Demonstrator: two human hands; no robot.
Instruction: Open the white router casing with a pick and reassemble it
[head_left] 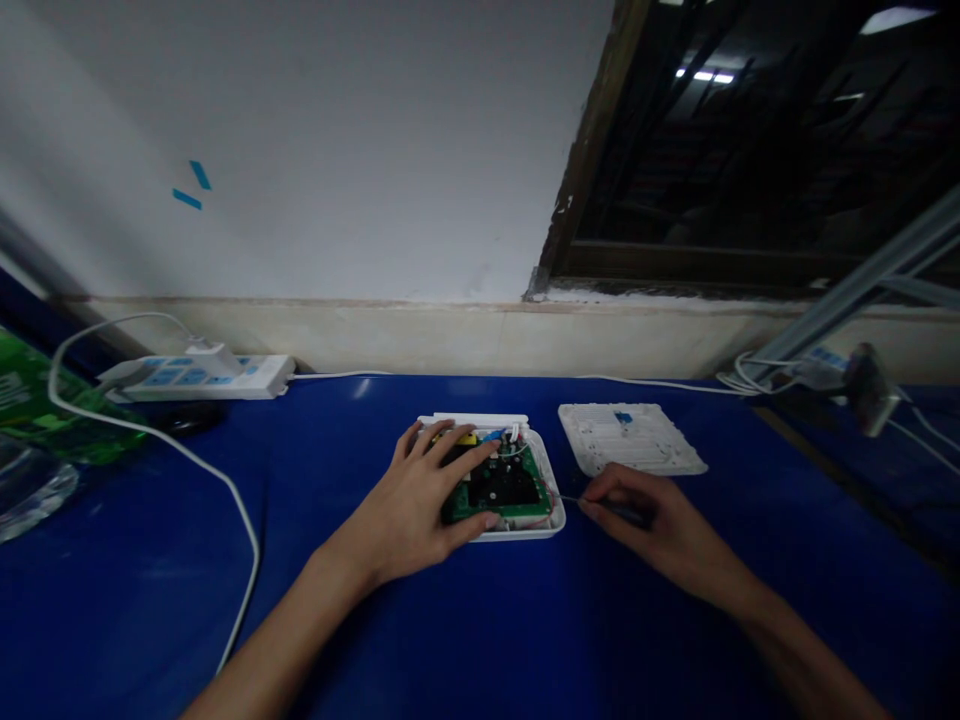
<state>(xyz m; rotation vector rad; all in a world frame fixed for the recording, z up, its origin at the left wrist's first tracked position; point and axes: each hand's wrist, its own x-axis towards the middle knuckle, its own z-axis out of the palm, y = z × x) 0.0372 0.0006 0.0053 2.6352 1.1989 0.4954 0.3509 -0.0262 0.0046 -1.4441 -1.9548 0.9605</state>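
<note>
**Left hand spread on a circuit board, right hand pinching a tool beside it**

At far left, a white power strip is lying on the blue worktop, with a white cable looping in front of it. Moving right, the left hand is pressing down with an open grip on a green circuit board, which is sitting in a white plastic housing with its long axis running sideways. The right hand is pinching a thin metal-shafted tool in a closed grip, its tip pointing left, just beside the housing's right edge. Beyond it, a white perforated cover is lying apart.
</note>
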